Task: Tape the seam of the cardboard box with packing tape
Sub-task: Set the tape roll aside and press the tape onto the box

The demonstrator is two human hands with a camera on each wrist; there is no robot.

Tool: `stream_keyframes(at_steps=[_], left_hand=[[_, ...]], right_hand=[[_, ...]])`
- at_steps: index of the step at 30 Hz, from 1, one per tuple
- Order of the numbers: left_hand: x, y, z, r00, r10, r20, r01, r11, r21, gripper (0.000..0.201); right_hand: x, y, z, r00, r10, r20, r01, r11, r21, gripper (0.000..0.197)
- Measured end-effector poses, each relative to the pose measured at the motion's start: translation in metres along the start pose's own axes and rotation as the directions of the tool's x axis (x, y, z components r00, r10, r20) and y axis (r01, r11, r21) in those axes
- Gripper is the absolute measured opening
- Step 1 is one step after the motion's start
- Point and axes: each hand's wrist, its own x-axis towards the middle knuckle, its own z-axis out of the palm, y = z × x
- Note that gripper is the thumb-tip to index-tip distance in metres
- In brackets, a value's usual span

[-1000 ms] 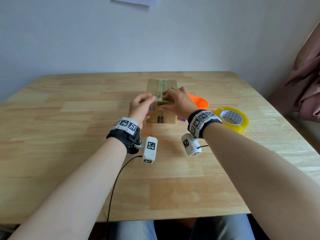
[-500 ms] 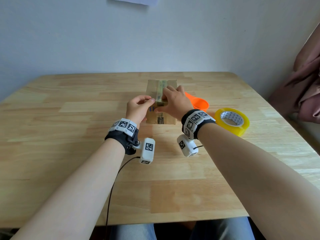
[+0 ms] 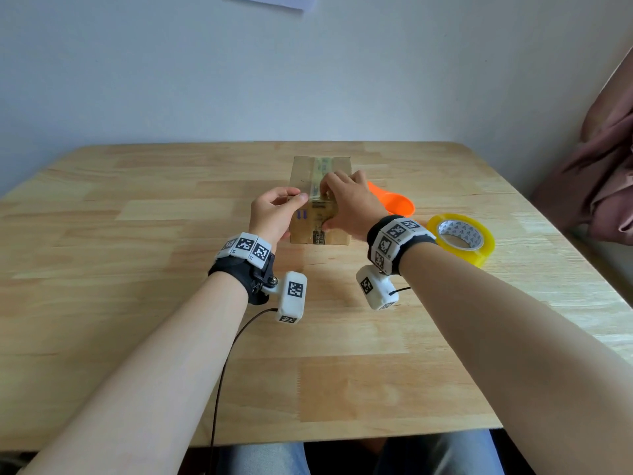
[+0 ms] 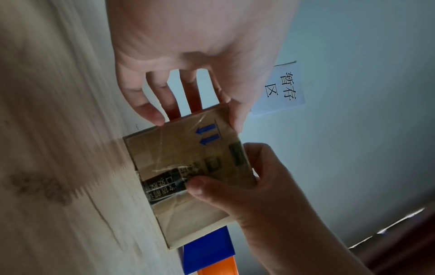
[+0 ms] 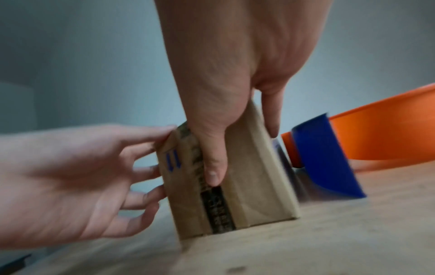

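Note:
A small cardboard box (image 3: 301,173) stands on the wooden table (image 3: 137,303), with a strip of clear printed tape (image 3: 322,166) along its top seam and down its near face (image 5: 219,210). My left hand (image 3: 274,214) holds the box's near left corner, thumb on the top edge and fingertips (image 5: 153,195) against the left side. My right hand (image 3: 346,207) grips the box from above. Its thumb (image 5: 214,167) presses the tape on the near face, and its fingers reach over the top and right side. In the left wrist view the box (image 4: 179,152) shows blue arrows.
A yellow roll of packing tape (image 3: 460,238) lies flat to the right of the box. An orange and blue plastic tool (image 3: 394,204) lies just behind the right hand, close to the box's right side. A paper notice (image 4: 282,89) hangs on the wall.
My right hand has moved a little left and further over the box top, and its thumb now lies on the near face. My left hand stays at the left corner.

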Motion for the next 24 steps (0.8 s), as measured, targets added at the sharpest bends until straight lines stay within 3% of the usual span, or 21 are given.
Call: stream_keyframes(at_steps=[4, 9, 13, 19, 24], left_hand=[[0.001, 0.0, 0.002, 1.0, -0.001, -0.016, 0.001, 1.0, -0.028, 0.019], [0.009, 0.003, 0.002, 0.999, -0.019, -0.032, 0.017, 0.998, -0.062, 0.018], [0.022, 0.004, -0.002, 0.999, -0.023, -0.048, 0.02, 0.997, -0.078, 0.017], [0.041, 0.005, 0.0, 0.995, -0.018, -0.096, 0.009, 0.996, -0.09, 0.017], [0.053, 0.005, 0.012, 0.983, -0.009, -0.185, -0.004, 0.997, -0.074, 0.017]], right_hand=[[-0.001, 0.018, -0.009, 0.997, -0.058, 0.043, 0.052, 0.991, 0.125, 0.06], [0.016, 0.025, -0.005, 0.998, -0.044, 0.04, 0.033, 0.969, 0.243, 0.055], [0.035, 0.028, 0.006, 0.995, -0.099, 0.015, 0.09, 0.947, 0.308, 0.051], [0.056, 0.035, 0.001, 0.993, -0.094, 0.069, 0.052, 0.888, 0.458, 0.048], [0.061, 0.041, -0.015, 0.998, -0.044, -0.04, 0.058, 0.877, 0.478, 0.03]])
